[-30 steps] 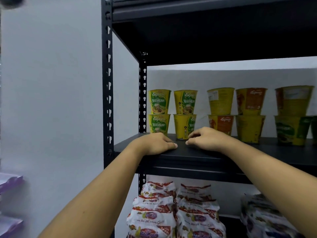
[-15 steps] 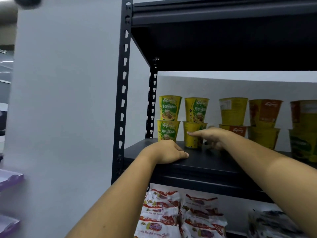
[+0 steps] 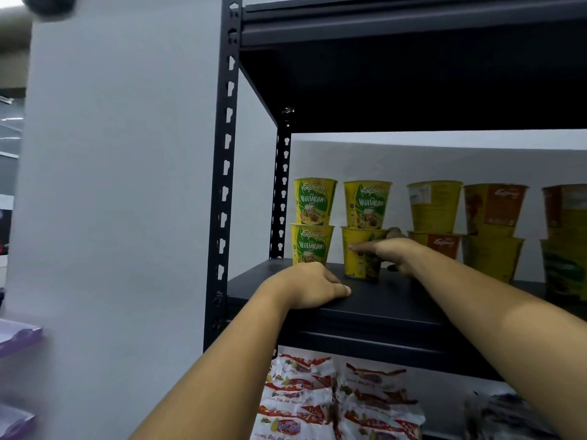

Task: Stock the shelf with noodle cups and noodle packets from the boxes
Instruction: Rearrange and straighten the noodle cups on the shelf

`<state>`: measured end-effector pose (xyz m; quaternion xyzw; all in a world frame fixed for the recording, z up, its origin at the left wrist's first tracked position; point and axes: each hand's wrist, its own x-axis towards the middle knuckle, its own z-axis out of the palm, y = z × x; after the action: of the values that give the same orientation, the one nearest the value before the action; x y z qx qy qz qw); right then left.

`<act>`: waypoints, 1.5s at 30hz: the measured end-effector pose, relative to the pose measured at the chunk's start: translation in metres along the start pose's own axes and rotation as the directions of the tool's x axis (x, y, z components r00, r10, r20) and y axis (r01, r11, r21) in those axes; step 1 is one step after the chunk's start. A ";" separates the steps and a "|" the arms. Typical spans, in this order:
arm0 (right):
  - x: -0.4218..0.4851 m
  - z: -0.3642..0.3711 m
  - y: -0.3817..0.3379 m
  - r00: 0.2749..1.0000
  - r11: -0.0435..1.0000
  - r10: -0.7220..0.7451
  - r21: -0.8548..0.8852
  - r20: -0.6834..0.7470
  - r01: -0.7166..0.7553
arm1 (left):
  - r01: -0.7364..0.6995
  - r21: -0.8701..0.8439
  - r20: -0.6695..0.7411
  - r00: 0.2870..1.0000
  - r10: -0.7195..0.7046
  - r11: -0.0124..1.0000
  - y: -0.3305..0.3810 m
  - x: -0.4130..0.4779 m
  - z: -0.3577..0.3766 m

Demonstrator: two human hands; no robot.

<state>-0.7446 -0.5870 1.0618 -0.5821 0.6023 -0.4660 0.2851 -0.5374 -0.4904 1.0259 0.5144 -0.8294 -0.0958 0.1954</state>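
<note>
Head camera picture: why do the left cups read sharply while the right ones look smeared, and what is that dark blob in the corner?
In the head view, the left cups have crisp lettering; the right cups are soft and dim, nearer the wide lens's edge; the upper shelf's underside lies in deep shadow; the blob is blurred, too unclear to identify.

A: body check, head cam?
B: left hand [image 3: 309, 285] and right hand [image 3: 392, 254] bare. Left forearm [image 3: 222, 360] and right forearm [image 3: 508, 328] bare down to frame edge.
A: sleeves?
B: can't tell, upper arms out of frame.
</note>
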 end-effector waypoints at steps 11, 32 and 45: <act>-0.034 -0.013 -0.002 0.997 0.988 0.007 -0.153 0.082 0.006 | -0.013 0.004 -0.003 1.000 0.013 1.000 0.000 -0.001 0.000; -0.124 -0.030 0.027 0.965 0.961 -0.254 -0.092 0.068 0.260 | 0.002 0.015 -0.214 0.977 0.001 1.000 -0.009 0.002 0.004; -0.132 -0.035 0.028 0.950 0.966 -0.256 0.022 0.177 0.257 | -0.167 -0.170 -0.472 0.879 0.068 0.971 -0.013 -0.005 0.005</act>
<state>-0.7667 -0.4548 1.0251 -0.6950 0.4940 -0.4445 0.2744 -0.5265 -0.4925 1.0156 0.4477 -0.7742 -0.0436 0.4453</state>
